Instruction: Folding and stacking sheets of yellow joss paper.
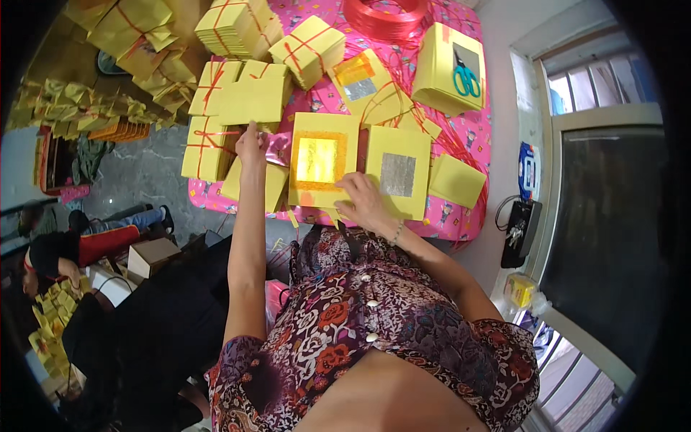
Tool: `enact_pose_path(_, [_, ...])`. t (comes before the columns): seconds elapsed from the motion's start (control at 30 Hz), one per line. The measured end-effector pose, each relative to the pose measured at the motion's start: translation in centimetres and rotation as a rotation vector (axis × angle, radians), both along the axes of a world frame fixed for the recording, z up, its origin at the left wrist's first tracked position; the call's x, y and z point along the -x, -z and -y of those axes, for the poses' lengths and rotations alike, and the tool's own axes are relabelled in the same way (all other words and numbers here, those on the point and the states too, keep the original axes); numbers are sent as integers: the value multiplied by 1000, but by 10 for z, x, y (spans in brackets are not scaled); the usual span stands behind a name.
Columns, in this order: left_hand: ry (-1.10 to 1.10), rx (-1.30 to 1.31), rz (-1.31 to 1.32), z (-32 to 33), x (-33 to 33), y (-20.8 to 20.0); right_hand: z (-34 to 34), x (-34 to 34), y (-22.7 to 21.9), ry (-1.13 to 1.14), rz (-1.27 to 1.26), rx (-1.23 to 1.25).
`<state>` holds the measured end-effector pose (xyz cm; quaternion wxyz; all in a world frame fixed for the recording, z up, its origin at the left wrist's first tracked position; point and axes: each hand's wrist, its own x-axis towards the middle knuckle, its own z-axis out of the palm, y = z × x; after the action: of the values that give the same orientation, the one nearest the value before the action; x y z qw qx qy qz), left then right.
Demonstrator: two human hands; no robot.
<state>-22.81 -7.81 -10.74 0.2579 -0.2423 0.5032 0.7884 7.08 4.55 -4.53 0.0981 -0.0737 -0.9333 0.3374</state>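
Note:
My left hand (250,144) reaches to the near edge of a yellow paper sheet (253,97), its fingers closed at that edge. The sheet lies over tied stacks at the table's left. In front of me is a stack of yellow paper (304,126) whose top carries a gold foil square (317,161) with an orange border. My right hand (363,203) rests at that stack's lower right corner, fingers bent and apart, holding nothing visible. Just right of it lies another yellow stack (378,144) with a silver foil square (396,175).
Yellow bundles tied with red string (306,47) crowd the far left of the pink table cover (450,216). Teal-handled scissors (466,81) lie on a stack at far right, near a red string coil (385,14). A person's hand (70,272) is at yellow papers lower left.

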Motion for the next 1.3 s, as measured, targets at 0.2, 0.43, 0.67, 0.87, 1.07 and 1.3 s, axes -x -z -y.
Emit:
enact_pose_path(0.2, [258, 122, -556, -19, -111, -29, -46, -61, 3, 504, -32, 35])
enact_pose_path(0.43, [871, 282, -851, -59, -242, 3, -79, -115, 29, 835, 351, 287])
enact_pose_path(0.67, [1027, 579, -277, -117, -253, 17, -95, -137, 78, 793, 217, 1097])
enact_pose_path(0.87, [873, 283, -97, -122, -245, 38, -93, -134, 67, 766, 243, 1158])
enact_pose_path(1.07, [888, 280, -13, -124, -239, 7, -104, -135, 73, 723, 228, 1393])
enact_pose_path(1.3, [941, 248, 26, -131, -234, 25, -116, -137, 73, 678, 290, 1492])
